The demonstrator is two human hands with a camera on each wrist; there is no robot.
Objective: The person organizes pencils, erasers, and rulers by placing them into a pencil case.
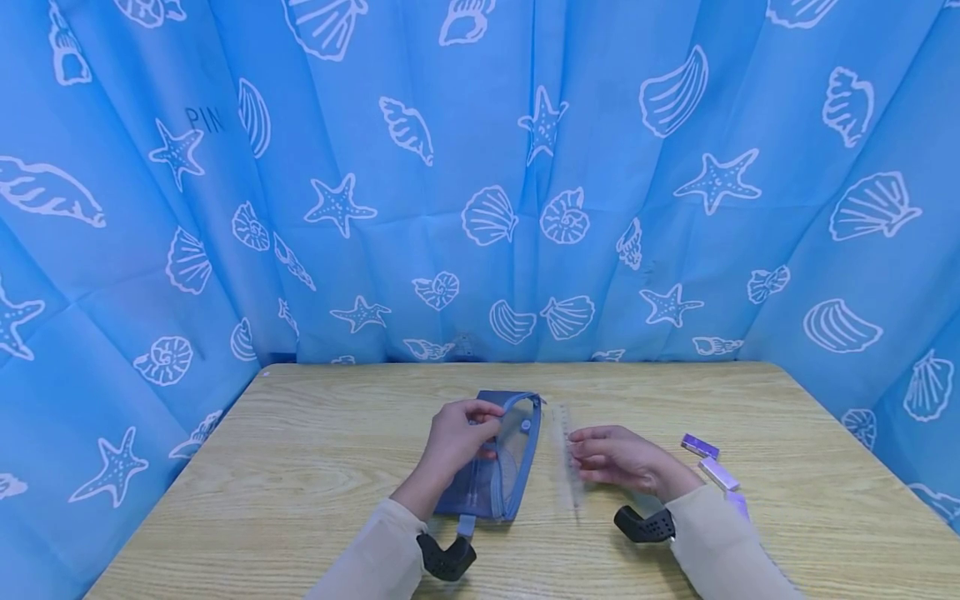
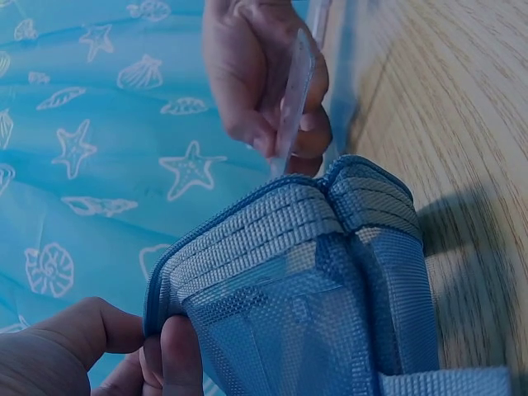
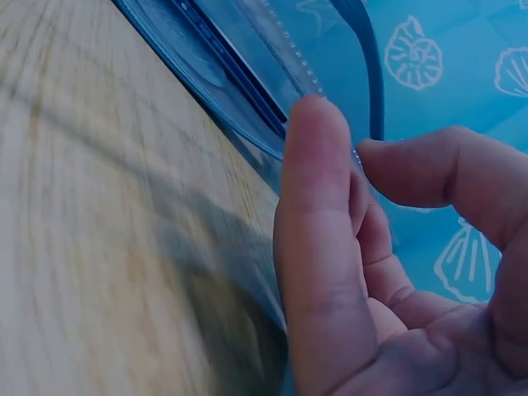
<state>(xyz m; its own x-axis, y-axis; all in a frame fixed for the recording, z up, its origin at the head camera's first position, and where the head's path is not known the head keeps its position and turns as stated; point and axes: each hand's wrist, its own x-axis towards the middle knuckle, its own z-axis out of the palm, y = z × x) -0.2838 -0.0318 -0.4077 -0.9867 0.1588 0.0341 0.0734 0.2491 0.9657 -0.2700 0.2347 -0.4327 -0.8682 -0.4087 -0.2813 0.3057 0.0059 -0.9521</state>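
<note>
A blue-grey mesh zip pouch point(image 1: 517, 458) lies on the table, its zipped side parted. My left hand point(image 1: 459, 437) pinches the pouch's edge between thumb and fingers; the left wrist view shows this grip on the rim of the mesh point(image 2: 280, 322). Just right of the pouch, my right hand point(image 1: 622, 458) holds a clear ruler point(image 1: 566, 458), slightly blurred. From the left wrist view, the ruler point(image 2: 295, 103) stands tilted in the right fingers, near the pouch's opening. In the right wrist view, the thumb and index finger point(image 3: 318, 239) hide part of the ruler.
Right of my right hand lie a dark purple small block point(image 1: 700, 446), a pale lilac one point(image 1: 718, 473) and another purple one point(image 1: 738, 503) partly behind the sleeve. A blue shell-print curtain point(image 1: 487, 275) hangs behind the wood-grain table point(image 1: 315, 467).
</note>
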